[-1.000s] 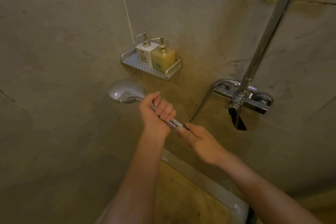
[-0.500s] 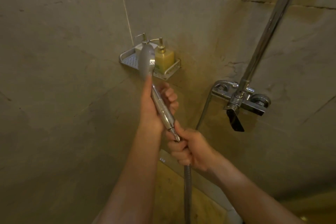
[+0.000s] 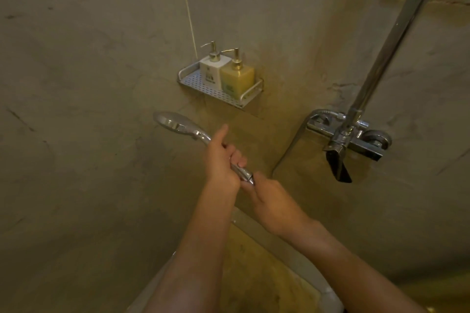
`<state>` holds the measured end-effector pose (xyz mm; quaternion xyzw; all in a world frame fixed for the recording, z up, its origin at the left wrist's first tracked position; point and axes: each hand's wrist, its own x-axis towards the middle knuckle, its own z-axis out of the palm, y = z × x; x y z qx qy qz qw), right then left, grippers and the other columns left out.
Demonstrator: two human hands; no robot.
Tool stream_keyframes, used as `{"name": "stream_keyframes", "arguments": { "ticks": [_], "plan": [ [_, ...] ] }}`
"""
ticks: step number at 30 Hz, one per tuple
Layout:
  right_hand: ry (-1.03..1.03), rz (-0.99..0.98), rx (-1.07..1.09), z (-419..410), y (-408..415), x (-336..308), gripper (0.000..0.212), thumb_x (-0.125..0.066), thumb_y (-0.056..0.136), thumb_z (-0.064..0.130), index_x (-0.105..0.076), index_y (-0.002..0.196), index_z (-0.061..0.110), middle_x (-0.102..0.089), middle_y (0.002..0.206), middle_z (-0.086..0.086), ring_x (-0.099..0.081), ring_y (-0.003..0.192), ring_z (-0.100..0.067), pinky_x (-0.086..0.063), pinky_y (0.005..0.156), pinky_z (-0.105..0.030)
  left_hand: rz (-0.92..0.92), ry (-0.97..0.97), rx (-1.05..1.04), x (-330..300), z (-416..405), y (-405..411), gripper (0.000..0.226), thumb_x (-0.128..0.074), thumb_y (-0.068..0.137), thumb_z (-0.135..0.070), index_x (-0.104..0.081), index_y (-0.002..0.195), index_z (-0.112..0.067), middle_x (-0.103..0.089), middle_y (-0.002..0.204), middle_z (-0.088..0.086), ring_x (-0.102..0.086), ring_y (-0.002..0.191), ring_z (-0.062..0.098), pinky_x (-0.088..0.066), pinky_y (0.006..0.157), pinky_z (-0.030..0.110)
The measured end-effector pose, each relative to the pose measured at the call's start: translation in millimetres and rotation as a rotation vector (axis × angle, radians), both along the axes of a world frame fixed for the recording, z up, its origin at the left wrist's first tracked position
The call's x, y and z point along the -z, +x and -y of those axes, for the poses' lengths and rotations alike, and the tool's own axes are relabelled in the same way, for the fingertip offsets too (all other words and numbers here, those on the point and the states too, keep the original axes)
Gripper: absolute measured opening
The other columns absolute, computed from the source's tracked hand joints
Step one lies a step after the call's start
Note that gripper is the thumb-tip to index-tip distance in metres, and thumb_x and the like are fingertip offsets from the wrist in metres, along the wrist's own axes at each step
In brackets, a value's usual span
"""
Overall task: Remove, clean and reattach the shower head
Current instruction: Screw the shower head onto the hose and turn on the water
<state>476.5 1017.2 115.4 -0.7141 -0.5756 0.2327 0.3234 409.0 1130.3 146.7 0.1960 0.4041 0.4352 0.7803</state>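
Glossy chrome shower head [image 3: 175, 123]; perforated matt metal shelf [image 3: 203, 87]; matt stone-look wall [image 3: 76, 84]

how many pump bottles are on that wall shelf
2. A white bottle stands on the left side of the metal shelf, and a yellow bottle stands right beside it, on its right. Nothing seems hidden behind them, though the view is dim.

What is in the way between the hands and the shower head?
Nothing visible. The left hand is already wrapped around the shower head by its handle, and the right hand grips the handle's bottom end, where the hose would join.
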Motion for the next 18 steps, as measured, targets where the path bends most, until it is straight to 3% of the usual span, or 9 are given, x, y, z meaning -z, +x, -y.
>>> {"name": "stream_keyframes", "arguments": {
  "ticks": [2, 4, 6, 9, 14, 16, 18],
  "plan": [
    [-0.044, -0.299, -0.017, -0.7, 0.5, -6.6, 0.037, -0.046, 0.103, 0.036, -0.044, 0.074, 0.014, -0.048, 0.058, 0.004, -0.042, 0.049, -0.007, -0.033, 0.050, -0.030, 0.118, 0.057, 0.125, 0.5, -2.6, -7.2, 0.043, -0.064, 0.093, -0.031, -0.035, 0.062, -0.022, -0.022, 0.040, -0.008, -0.020, 0.028, 0.008, -0.019, 0.030, 0.019],
    [-0.191, -0.774, 0.009, -0.2, 0.2, -15.5, 0.038, -0.045, 0.103, 0.040, -0.044, 0.073, 0.017, -0.034, 0.050, 0.007, -0.028, 0.038, -0.004, -0.024, 0.037, -0.021, 0.368, 0.132, 0.285, 4.4, -6.4, -12.8, 0.043, -0.055, 0.098, -0.032, -0.041, 0.059, -0.020, -0.026, 0.035, -0.007, -0.023, 0.024, 0.008, -0.019, 0.029, 0.016],
    [-0.345, -1.155, -0.054, 1.3, 1.1, -21.0, 0.037, -0.047, 0.099, 0.048, -0.045, 0.076, 0.020, -0.023, 0.053, 0.006, -0.019, 0.036, -0.003, -0.016, 0.035, -0.010, 0.657, 0.235, 0.419, 6.3, -6.4, -16.6, 0.040, -0.047, 0.101, -0.030, -0.043, 0.064, -0.016, -0.027, 0.037, -0.006, -0.024, 0.026, 0.009, -0.022, 0.031, 0.018],
    [-0.465, -1.474, -0.298, -1.3, 0.9, -22.3, 0.035, -0.053, 0.088, 0.056, -0.052, 0.077, 0.024, -0.015, 0.058, 0.009, -0.012, 0.039, 0.000, -0.017, 0.032, -0.007, 0.897, 0.322, 0.453, -2.7, -3.5, -17.8, 0.033, -0.046, 0.099, -0.021, -0.035, 0.068, -0.018, -0.026, 0.039, -0.008, -0.022, 0.028, 0.006, -0.022, 0.031, 0.017],
    [-0.518, -1.748, -0.643, -5.9, 2.1, -23.5, 0.031, -0.053, 0.093, 0.054, -0.058, 0.084, 0.025, -0.020, 0.059, 0.012, -0.016, 0.042, -0.002, -0.020, 0.033, -0.012, 0.976, 0.379, 0.491, -24.1, -7.7, -19.3, 0.032, -0.055, 0.096, -0.017, -0.036, 0.070, -0.017, -0.032, 0.039, -0.008, -0.027, 0.026, 0.005, -0.024, 0.028, 0.016],
    [-0.473, -1.697, -0.610, -5.1, 2.5, -28.5, 0.033, -0.046, 0.094, 0.055, -0.055, 0.082, 0.026, -0.019, 0.059, 0.012, -0.015, 0.041, -0.002, -0.019, 0.033, -0.012, 0.944, 0.375, 0.544, -31.8, -10.8, -15.8, 0.026, -0.060, 0.096, -0.027, -0.045, 0.081, -0.012, -0.035, 0.043, -0.006, -0.030, 0.031, 0.006, -0.030, 0.033, 0.019],
    [-0.386, -1.559, -0.451, -3.0, 0.8, -34.7, 0.035, -0.043, 0.094, 0.055, -0.051, 0.079, 0.024, -0.018, 0.057, 0.011, -0.014, 0.039, 0.000, -0.017, 0.033, -0.009, 0.800, 0.323, 0.533, -36.0, -7.9, -11.6, 0.036, -0.063, 0.091, -0.043, -0.051, 0.093, -0.009, -0.043, 0.051, -0.002, -0.038, 0.040, 0.008, -0.037, 0.041, 0.022]
  ]
}}
